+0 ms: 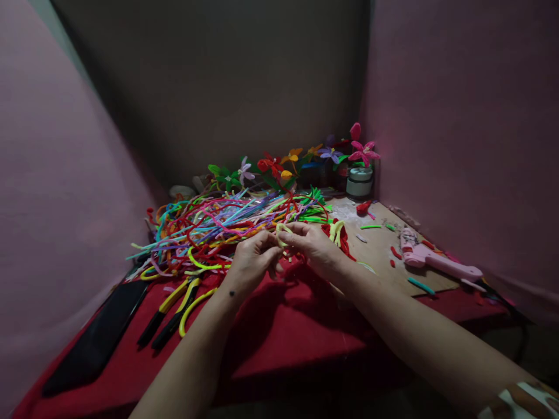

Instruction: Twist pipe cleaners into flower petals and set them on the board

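Observation:
My left hand (257, 256) and my right hand (308, 244) meet over the front of the table, fingers pinched close together. Between them is a pale yellow pipe cleaner (283, 229), bent into a small loop. Both hands grip it, though my fingers hide part of it. Just beyond lies a large tangled heap of coloured pipe cleaners (218, 224). Right beside my right wrist rest red and pale yellow bent pipe-cleaner pieces (338, 234).
Yellow-and-black pliers (174, 308) and a black phone-like slab (98, 337) lie left on the red cloth (279, 343). A pink glue gun (437, 259) and cut scraps are on a board (379, 256) at right. Pipe-cleaner flowers (271, 164) and a jar (359, 183) stand behind.

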Demonstrator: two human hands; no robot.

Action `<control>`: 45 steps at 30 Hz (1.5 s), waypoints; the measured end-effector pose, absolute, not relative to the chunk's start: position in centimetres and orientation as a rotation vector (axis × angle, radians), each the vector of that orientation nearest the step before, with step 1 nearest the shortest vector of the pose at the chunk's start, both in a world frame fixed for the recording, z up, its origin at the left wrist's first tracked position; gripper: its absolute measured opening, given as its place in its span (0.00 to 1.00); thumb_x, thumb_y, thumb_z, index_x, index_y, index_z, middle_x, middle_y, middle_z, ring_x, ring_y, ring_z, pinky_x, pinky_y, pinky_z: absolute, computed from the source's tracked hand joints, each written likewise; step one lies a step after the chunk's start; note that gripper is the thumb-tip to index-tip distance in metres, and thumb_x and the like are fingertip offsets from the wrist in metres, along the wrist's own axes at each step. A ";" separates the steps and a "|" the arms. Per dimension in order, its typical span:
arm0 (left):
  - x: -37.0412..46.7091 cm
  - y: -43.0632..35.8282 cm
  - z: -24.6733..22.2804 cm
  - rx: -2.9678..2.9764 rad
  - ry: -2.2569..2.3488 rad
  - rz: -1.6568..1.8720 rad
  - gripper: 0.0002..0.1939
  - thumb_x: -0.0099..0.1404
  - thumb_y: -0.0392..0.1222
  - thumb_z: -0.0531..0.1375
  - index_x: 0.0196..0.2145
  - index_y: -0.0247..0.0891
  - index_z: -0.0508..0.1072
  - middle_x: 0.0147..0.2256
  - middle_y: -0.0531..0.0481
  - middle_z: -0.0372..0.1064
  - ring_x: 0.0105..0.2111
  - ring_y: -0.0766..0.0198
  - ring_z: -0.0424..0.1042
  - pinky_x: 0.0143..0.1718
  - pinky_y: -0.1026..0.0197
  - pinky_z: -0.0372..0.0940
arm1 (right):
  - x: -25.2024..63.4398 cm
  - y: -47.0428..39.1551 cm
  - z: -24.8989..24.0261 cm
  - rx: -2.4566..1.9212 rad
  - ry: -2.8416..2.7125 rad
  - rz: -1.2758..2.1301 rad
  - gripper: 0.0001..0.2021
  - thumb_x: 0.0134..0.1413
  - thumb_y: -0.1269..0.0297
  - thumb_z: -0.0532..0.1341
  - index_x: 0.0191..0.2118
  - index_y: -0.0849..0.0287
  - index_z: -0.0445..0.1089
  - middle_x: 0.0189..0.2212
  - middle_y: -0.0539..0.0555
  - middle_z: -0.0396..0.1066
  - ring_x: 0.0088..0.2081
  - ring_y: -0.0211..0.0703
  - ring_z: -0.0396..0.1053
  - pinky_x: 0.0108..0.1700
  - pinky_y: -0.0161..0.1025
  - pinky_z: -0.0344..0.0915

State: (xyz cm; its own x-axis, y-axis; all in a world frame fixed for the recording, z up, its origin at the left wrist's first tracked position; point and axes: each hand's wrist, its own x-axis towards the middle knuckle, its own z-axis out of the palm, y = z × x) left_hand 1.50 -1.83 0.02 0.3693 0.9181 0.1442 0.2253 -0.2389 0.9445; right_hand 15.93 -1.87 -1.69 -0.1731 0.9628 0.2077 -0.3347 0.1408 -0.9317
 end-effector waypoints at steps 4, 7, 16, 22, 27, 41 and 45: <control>1.5 -2.0 0.3 1.676 0.964 0.773 0.04 0.53 0.37 0.57 0.26 0.34 0.65 0.16 0.55 0.66 0.15 0.66 0.67 0.16 0.65 0.64 | 16.0 -1.5 -2.0 -0.657 -1.103 1.501 0.11 0.40 0.61 0.66 0.26 0.64 0.68 0.20 0.49 0.66 0.21 0.32 0.61 0.25 0.34 0.55; 1.3 -1.9 0.7 1.625 0.957 0.708 0.07 0.52 0.39 0.59 0.26 0.34 0.65 0.18 0.53 0.68 0.17 0.65 0.69 0.16 0.65 0.65 | 16.0 -1.3 -2.0 -0.630 -0.964 1.555 0.11 0.35 0.63 0.67 0.22 0.65 0.68 0.17 0.48 0.66 0.20 0.32 0.61 0.24 0.33 0.55; -0.8 -0.7 1.4 1.635 1.005 0.540 0.09 0.54 0.43 0.59 0.26 0.35 0.65 0.15 0.53 0.67 0.11 0.70 0.61 0.12 0.69 0.57 | 16.1 -1.2 -1.5 -0.649 -0.770 1.659 0.07 0.35 0.68 0.66 0.21 0.65 0.68 0.17 0.50 0.67 0.19 0.33 0.62 0.23 0.33 0.57; -1.5 -0.2 1.6 1.731 1.124 0.493 0.12 0.53 0.46 0.60 0.29 0.33 0.69 0.14 0.55 0.64 0.12 0.73 0.57 0.12 0.71 0.49 | 15.8 -1.0 -1.8 -0.672 -0.761 1.556 0.09 0.31 0.67 0.68 0.20 0.65 0.69 0.15 0.50 0.68 0.17 0.34 0.62 0.21 0.34 0.56; -0.2 -1.0 2.0 1.757 1.126 0.891 0.16 0.52 0.46 0.62 0.36 0.33 0.71 0.33 0.48 0.71 0.28 0.67 0.68 0.26 0.67 0.62 | 15.5 -1.3 -2.1 -0.740 -0.833 1.440 0.12 0.31 0.62 0.69 0.22 0.65 0.70 0.17 0.51 0.68 0.17 0.33 0.61 0.20 0.33 0.53; 1.5 -2.5 1.0 1.693 1.060 0.776 0.10 0.53 0.43 0.60 0.23 0.35 0.65 0.12 0.58 0.59 0.10 0.74 0.55 0.10 0.71 0.49 | 15.1 -2.0 -1.8 -0.742 -0.813 1.377 0.15 0.34 0.62 0.67 0.13 0.61 0.61 0.10 0.44 0.53 0.15 0.28 0.47 0.20 0.34 0.42; 1.4 -2.5 0.9 1.676 1.032 0.744 0.10 0.54 0.42 0.60 0.22 0.35 0.64 0.12 0.59 0.58 0.09 0.75 0.53 0.09 0.71 0.50 | 14.8 -1.8 -1.9 -0.706 -0.709 1.442 0.14 0.33 0.65 0.66 0.12 0.61 0.60 0.11 0.45 0.53 0.16 0.29 0.48 0.20 0.34 0.43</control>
